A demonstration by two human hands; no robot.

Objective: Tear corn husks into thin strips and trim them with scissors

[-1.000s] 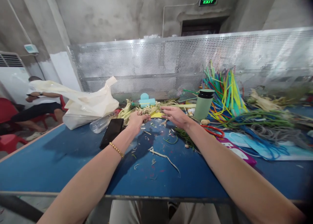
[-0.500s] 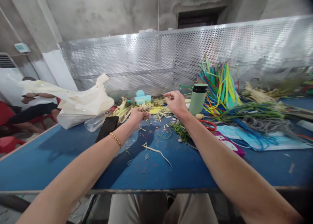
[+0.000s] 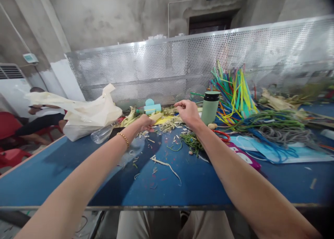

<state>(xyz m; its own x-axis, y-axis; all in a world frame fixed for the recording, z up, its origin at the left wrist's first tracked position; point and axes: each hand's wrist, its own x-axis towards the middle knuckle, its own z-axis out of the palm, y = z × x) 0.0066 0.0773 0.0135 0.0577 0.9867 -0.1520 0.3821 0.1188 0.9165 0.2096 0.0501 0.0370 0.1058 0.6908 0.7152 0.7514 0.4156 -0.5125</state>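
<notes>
My left hand (image 3: 146, 123) reaches over the scraps at mid-table, fingers curled round a pale corn husk (image 3: 157, 116) that sticks out past them. Opposite it, my right hand (image 3: 188, 113) hovers with thumb and fingertips pinched together; whatever they hold, if anything, is too small to make out. Pale shredded strips (image 3: 169, 124) lie between the two hands. Below my right wrist is a tangle of green cord (image 3: 191, 140). A yellow sheet (image 3: 163, 120) shows under the husk pieces, in front of a light-blue cylinder (image 3: 152, 108).
A green tumbler (image 3: 210, 109) stands beside my right wrist, before a bundle of coloured strips (image 3: 237, 94). Cords (image 3: 276, 136), blue masks (image 3: 292, 152) and a purple item (image 3: 246, 157) lie right. Leftward are a white bag (image 3: 91, 117), a clear bottle (image 3: 100, 134) and a seated person.
My left hand has shifted slightly left and toward me, and its forearm now covers most of the phone. The right hand stays nearly in place. The view has tilted slightly upward.
</notes>
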